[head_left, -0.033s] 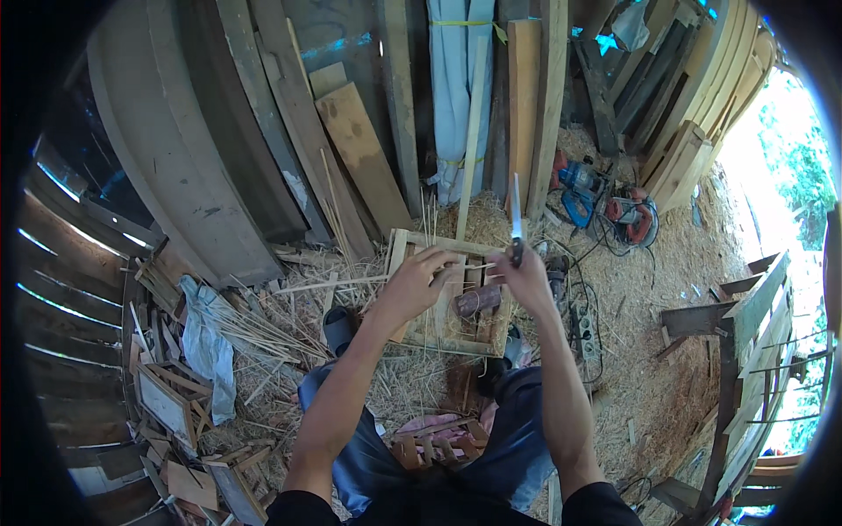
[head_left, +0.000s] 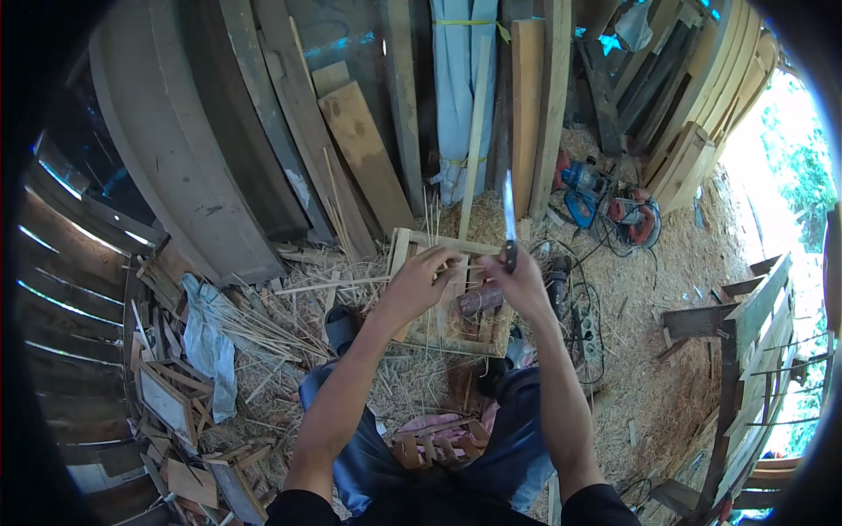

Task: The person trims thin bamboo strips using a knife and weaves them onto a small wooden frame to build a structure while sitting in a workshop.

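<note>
My right hand (head_left: pixel 524 282) grips a knife (head_left: pixel 509 210) by its dark handle, the long blade pointing up and away from me. My left hand (head_left: pixel 425 279) is just to its left, fingers closed on a thin pale wood strip (head_left: pixel 333 283) that runs out to the left. Both hands hover over a rectangular wooden frame (head_left: pixel 401 254) lying on the straw-covered ground. A short reddish-brown block (head_left: pixel 478 301) rests inside the frame under my right hand. A small slatted wooden piece (head_left: pixel 436 444) sits on my lap between my knees.
Planks and boards (head_left: pixel 364 149) lean against the wall ahead. A blue power saw (head_left: pixel 579 193) and a red power tool (head_left: pixel 633 219) lie at the right with a power strip (head_left: pixel 586 329). Thin sticks (head_left: pixel 263 329), a blue cloth (head_left: pixel 206 342) and small frames (head_left: pixel 167 399) lie left.
</note>
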A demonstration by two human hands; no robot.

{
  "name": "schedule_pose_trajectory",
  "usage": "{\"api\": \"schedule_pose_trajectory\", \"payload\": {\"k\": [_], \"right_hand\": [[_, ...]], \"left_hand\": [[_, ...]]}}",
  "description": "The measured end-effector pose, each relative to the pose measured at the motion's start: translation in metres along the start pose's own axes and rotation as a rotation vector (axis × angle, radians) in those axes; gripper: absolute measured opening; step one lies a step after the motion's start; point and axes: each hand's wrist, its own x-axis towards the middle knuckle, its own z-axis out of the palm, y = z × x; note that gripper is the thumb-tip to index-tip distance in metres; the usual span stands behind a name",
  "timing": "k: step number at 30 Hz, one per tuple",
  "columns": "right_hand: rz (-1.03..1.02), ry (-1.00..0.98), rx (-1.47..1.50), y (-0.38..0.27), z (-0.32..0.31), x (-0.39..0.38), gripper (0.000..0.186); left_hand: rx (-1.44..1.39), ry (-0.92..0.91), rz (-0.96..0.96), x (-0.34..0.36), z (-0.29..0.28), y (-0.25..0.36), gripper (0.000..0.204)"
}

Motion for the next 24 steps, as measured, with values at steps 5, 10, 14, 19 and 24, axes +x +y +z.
{"api": "schedule_pose_trajectory", "payload": {"k": [5, 10, 14, 19, 24], "right_hand": [[-0.078, -0.02, 0.167, -0.016, 0.009, -0.011, 0.022], [-0.162, 0.332, 0.408, -0.008, -0.062, 0.013, 0.023], [-0.091, 0.554, 0.454, -0.002, -0.105, 0.017, 0.022], [-0.12, 0.511, 0.29, -0.001, -0.089, 0.011, 0.037], [-0.352, 0.319, -0.009, -0.013, -0.022, -0.003, 0.033]], "left_hand": [[0.0, -0.052, -0.073, 0.002, -0.008, 0.002, 0.019], [0.08, 0.002, -0.022, 0.0, -0.033, -0.012, 0.02], [0.12, 0.005, -0.141, 0.0, -0.051, -0.005, 0.017], [-0.269, 0.096, -0.336, 0.002, -0.034, -0.014, 0.02], [-0.981, -0.053, -0.462, 0.008, -0.019, -0.006, 0.019]]}}
